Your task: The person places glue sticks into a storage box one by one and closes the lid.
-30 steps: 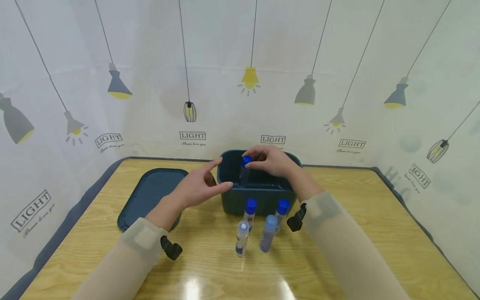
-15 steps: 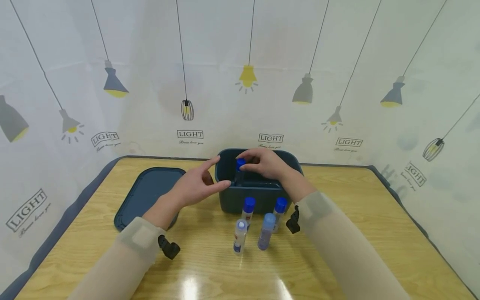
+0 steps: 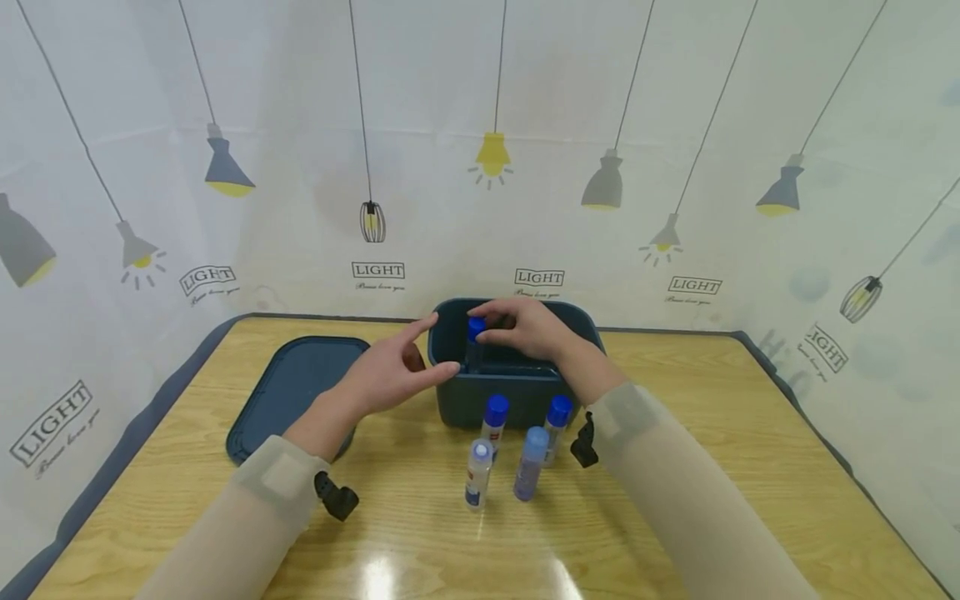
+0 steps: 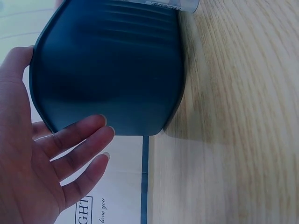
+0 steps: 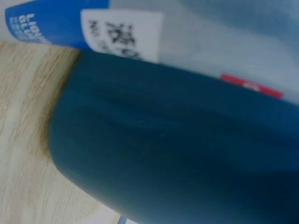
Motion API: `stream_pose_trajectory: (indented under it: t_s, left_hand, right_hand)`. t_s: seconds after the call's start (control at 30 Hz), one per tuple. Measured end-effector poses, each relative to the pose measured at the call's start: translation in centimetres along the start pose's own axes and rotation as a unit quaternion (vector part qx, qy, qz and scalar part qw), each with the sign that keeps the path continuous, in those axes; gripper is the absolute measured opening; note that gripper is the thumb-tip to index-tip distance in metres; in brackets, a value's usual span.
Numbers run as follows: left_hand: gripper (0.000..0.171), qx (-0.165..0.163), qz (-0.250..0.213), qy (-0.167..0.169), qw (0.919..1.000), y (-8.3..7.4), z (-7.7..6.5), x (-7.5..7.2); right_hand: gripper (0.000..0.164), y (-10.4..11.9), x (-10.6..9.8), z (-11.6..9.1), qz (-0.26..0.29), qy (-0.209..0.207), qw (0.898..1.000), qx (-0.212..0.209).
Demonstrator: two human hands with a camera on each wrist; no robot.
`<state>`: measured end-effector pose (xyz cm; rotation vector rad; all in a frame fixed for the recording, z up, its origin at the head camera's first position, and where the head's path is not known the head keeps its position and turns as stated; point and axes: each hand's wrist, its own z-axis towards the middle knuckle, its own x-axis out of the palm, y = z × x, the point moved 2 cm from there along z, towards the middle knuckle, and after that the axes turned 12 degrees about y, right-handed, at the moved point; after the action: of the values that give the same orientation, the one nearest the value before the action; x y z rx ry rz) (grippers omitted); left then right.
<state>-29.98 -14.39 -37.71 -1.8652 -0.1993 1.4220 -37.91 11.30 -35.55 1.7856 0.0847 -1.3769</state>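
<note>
A dark blue bin (image 3: pixel 459 404) stands near the back of the table. Between thumb and fingers, my right hand (image 3: pixel 525 327) pinches the blue cap of a glue bottle (image 3: pixel 476 330), which stands upright inside the bin at its left end; its lower part is hidden. My left hand (image 3: pixel 386 371) is spread at the bin's left end, its thumb touching the rim (image 4: pixel 32 74) in the left wrist view. In front of the bin stand two blue-capped glue bottles (image 3: pixel 496 412) (image 3: pixel 558 412), a light-blue-capped one (image 3: pixel 531 465) and a clear one with a whitish top (image 3: pixel 478 477).
To the left of the bin lies a flat dark blue lid (image 3: pixel 296 387). A close glue bottle (image 5: pixel 196 42) crosses the top of the right wrist view, before the bin's wall (image 5: pixel 154 135). A lamp-printed curtain (image 3: pixel 435 100) surrounds the wooden table (image 3: pixel 675 375).
Inside the bin, my right hand has shifted the blue-capped glue bottle a little to the left. My left hand keeps its place at the bin's end.
</note>
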Motion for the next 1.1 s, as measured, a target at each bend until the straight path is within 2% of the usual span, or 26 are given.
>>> stream_pose_trajectory:
  t_s: [0.37, 0.73, 0.9, 1.1]
  left_hand:
    - [0.098, -0.005, 0.002, -0.003, 1.0000, 0.1, -0.4, -0.2]
    - [0.097, -0.001, 0.000, -0.006, 1.0000, 0.4, -0.6, -0.2]
    - [0.099, 0.001, -0.005, -0.002, 1.0000, 0.4, -0.5, -0.2]
    - [0.098, 0.008, -0.010, 0.000, 0.9999, 0.3, 0.0, 0.1]
  right_hand:
    - [0.042, 0.3, 0.0, 0.3, -0.003, 0.005, 1.000, 0.007]
    - [0.045, 0.5, 0.0, 0.2, 0.014, -0.010, 1.000, 0.017]
    - [0.045, 0.4, -0.3, -0.1, 0.034, -0.038, 0.999, 0.016]
    - [0.039, 0.3, -1.4, -0.9, 0.040, -0.102, 0.994, -0.010]
